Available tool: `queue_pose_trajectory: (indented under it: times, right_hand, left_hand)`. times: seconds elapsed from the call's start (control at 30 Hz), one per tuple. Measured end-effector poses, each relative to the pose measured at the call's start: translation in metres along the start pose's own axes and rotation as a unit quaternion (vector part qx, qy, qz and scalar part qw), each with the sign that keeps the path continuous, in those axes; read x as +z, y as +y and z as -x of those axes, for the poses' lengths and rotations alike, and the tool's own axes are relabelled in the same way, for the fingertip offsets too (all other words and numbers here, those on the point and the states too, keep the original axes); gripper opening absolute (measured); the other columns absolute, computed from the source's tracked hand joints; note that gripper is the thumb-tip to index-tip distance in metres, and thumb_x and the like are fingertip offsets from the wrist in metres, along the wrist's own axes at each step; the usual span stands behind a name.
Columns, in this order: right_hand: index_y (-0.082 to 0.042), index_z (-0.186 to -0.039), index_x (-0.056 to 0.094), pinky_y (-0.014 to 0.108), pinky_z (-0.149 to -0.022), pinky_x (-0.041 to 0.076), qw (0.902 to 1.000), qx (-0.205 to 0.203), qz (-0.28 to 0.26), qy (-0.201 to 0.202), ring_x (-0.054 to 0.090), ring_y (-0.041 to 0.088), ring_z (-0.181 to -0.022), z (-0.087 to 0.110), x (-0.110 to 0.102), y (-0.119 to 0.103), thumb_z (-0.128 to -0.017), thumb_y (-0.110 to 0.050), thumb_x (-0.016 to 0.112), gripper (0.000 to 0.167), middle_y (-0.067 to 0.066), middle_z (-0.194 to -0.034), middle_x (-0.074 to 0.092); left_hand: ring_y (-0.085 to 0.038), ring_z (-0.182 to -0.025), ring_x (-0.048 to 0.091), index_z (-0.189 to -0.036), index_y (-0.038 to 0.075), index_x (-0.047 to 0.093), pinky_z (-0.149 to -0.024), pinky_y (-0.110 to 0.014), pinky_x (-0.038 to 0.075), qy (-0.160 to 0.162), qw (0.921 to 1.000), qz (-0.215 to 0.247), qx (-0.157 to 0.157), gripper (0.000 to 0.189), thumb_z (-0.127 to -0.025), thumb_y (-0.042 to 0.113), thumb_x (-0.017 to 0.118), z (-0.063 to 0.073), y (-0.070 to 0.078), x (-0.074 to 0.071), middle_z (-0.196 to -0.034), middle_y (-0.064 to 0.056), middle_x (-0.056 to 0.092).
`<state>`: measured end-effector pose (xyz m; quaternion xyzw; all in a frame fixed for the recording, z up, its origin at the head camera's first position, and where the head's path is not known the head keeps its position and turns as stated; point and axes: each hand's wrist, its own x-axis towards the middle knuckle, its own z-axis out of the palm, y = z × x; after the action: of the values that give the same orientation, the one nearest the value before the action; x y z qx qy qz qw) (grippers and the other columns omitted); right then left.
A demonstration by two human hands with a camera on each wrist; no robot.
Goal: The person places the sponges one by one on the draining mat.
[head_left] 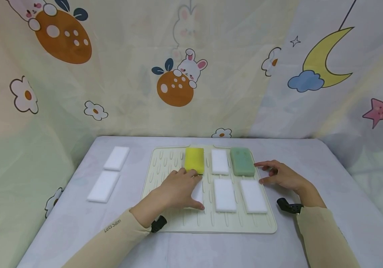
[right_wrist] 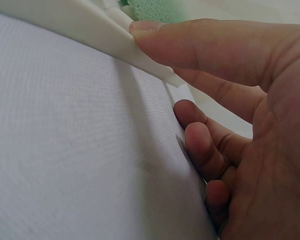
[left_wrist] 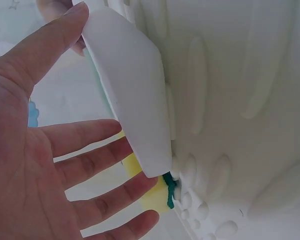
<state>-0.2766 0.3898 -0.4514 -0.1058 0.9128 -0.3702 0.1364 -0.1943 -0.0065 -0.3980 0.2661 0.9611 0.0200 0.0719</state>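
Note:
A cream ribbed mat point(head_left: 245, 224) lies on the table, bearing several sponges. My left hand point(head_left: 177, 189) reaches over a white sponge block point(head_left: 197, 193) at the mat's front left. In the left wrist view its thumb point(left_wrist: 72, 22) meets one end of that white block point(left_wrist: 130, 90), and the spread fingers meet the side and other end. The hand hides much of the block from the head view. My right hand point(head_left: 285, 178) is at the mat's right edge, thumb point(right_wrist: 190, 42) and forefinger touching the rim, other fingers bent. A green sponge point(head_left: 242, 161) sits just beside it.
On the mat's back row are a yellow sponge point(head_left: 194, 159) and a white block point(head_left: 220, 161). Two more white blocks, a middle one point(head_left: 225, 195) and a right one point(head_left: 253, 196), lie in front. Left of the mat, two white blocks point(head_left: 103, 187) lie on the table.

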Motion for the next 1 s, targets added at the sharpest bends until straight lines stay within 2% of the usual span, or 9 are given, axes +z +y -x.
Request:
queue_pose_trajectory:
  times: [0.5,1.0]
  right_hand:
    - [-0.02,-0.144,0.062,0.036,-0.081,0.035,0.9997,0.022,0.007,0.003,0.043,0.025,-0.102,0.0006,0.0009,-0.0018,-0.078,-0.036,0.09,0.074,0.016,-0.137,0.051]
    - [-0.018,-0.144,0.062,0.035,-0.082,0.036,0.9999,0.012,0.004,0.003,0.044,0.026,-0.102,0.0011,0.0007,-0.0026,-0.078,-0.035,0.09,0.074,0.018,-0.136,0.052]
  left_hand:
    - [-0.034,-0.131,0.053,-0.152,0.016,0.052,-0.102,-0.05,0.049,0.007,0.9999,-0.01,-0.001,0.104,-0.073,0.077,0.077,-0.0021,0.0014,0.0053,-0.152,-0.002,0.053]
    - [-0.034,-0.132,0.054,-0.151,0.015,0.054,-0.102,-0.049,0.05,0.011,0.9998,-0.015,-0.006,0.103,-0.072,0.076,0.079,-0.0026,0.0041,0.0094,-0.15,-0.002,0.054]
